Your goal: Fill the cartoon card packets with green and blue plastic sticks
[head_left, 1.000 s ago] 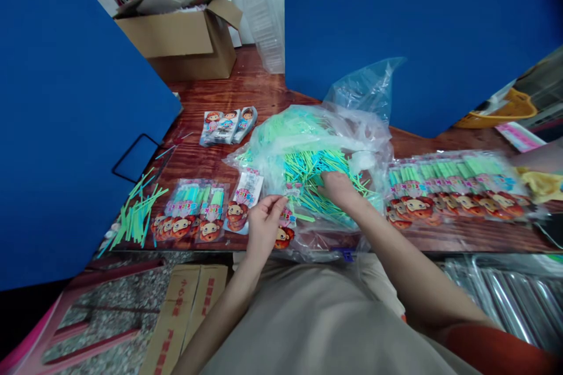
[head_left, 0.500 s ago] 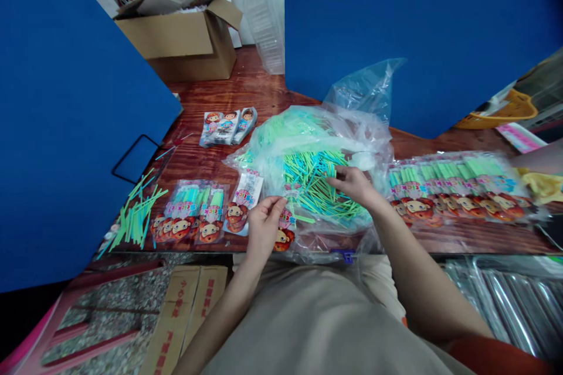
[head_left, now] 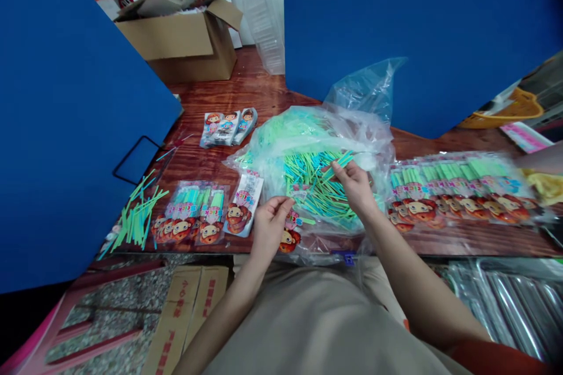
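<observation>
Pinching teal-green plastic sticks point(head_left: 328, 173) from the heap in the clear bag point(head_left: 303, 129) with your right hand point(head_left: 357, 190), fingers closed | left hand point(head_left: 271, 228) half-open beside a printed packet point(head_left: 290, 237) (hold unclear) | done: filled packets point(head_left: 457, 193) along the counter point(head_left: 246, 91) | left: bag's heap, loose sticks point(head_left: 136, 217)

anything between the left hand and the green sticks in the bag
A printed cartoon packet lies right by the left hand, between it and the green and blue sticks in the clear plastic bag. Nothing else visible stands in the way.
</observation>
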The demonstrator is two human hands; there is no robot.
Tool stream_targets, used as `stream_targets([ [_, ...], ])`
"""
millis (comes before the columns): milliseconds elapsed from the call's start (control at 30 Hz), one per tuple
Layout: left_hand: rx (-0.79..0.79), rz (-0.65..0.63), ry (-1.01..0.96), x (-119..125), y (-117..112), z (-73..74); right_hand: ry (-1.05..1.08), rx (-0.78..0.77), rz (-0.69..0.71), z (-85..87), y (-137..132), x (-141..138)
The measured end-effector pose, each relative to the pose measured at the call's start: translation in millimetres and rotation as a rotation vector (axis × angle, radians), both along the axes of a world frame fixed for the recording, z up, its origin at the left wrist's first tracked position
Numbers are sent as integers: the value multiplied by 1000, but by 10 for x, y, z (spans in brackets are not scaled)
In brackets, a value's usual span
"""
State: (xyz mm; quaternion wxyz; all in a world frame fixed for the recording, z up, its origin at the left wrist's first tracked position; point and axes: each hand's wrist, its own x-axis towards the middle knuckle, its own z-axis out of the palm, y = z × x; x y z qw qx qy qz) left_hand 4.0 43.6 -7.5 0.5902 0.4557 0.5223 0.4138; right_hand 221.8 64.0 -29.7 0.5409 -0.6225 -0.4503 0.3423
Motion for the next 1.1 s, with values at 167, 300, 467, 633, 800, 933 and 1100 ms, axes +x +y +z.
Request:
stream_targets([
  [167,-17,-27,-34,52,-12,22,440,173,-20,366,-26,-214],
  [300,-108,-36,-95,104,-35,53,354,217,41,525,-92,-350],
  [467,-149,-20,-157,147,-45,90,293,235,185,558,-181,-425],
  [633,-123,-3,-164,161,-26,77,201,174,235,639,-234,-466],
  [800,-76,6,-127,165,-5,18,270,93,179,627,-225,-510],
  [933,-37,-4,-103,178,-2,-21,461,61,89,550,-199,-553],
  [1100,-31,-5,-105,192,-2,-20,451,77,95,548,-205,-573],
])
